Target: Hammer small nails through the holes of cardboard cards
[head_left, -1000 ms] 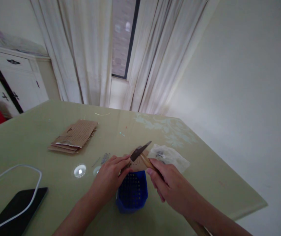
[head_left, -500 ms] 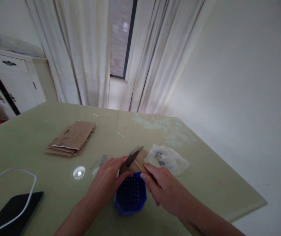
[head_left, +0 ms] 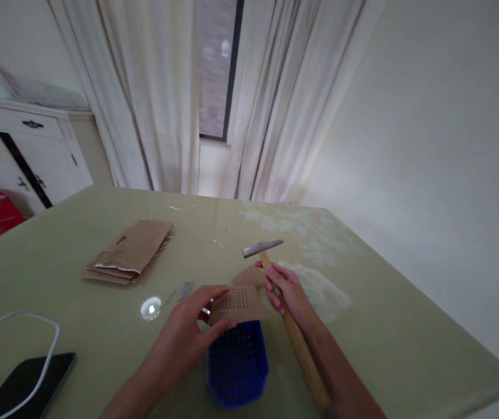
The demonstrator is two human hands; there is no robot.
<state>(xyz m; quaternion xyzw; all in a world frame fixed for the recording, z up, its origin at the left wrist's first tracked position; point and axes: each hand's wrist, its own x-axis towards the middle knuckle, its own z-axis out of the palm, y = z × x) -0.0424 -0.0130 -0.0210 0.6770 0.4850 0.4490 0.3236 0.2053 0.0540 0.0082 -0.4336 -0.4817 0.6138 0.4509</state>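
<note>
At ten o'clock, a cardboard stack (head_left: 138, 247) lies densely holed, ragged-edged, apparently finished; left hand (head_left: 195, 326) pinches a thin card (head_left: 243, 304) at twelve, by the latticed blue plastic basket (head_left: 238, 372), hole rows seemingly incomplete, right margin bare; right hand (head_left: 288, 288) wraps a smooth wooden-handled hammer (head_left: 296, 334), toward one

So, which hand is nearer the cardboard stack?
Left. The left hand, holding a perforated card, is right of the cardboard stack, toward the camera; the right hand, holding the hammer, is farther right.
</note>
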